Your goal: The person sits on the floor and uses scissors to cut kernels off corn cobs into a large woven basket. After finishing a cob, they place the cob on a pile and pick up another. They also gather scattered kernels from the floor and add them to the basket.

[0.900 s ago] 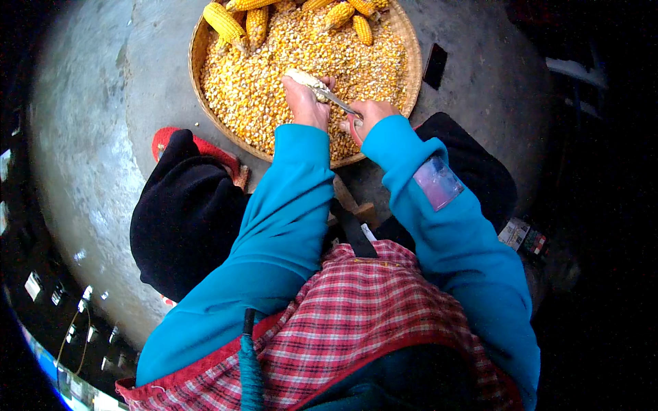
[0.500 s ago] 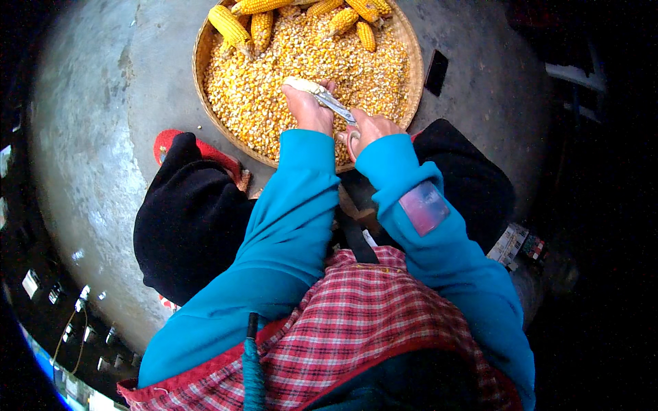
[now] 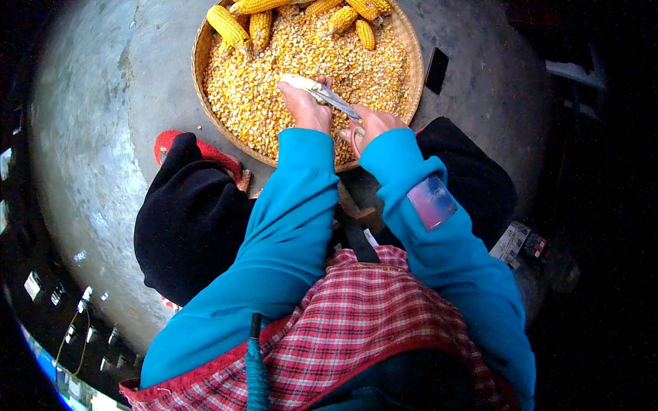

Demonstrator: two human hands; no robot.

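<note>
Cradling cob (image 3: 297, 81), left grip (image 3: 308, 106) palm-up

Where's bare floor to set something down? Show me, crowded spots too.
Bare concrete floor shows left of the woven tray, beyond the red shoe; another patch lies right of the dark flat rectangle. The tray is crowded: corn cobs along its far edge, loose kernels nearly throughout, left hand and right hand over its near half.
</note>
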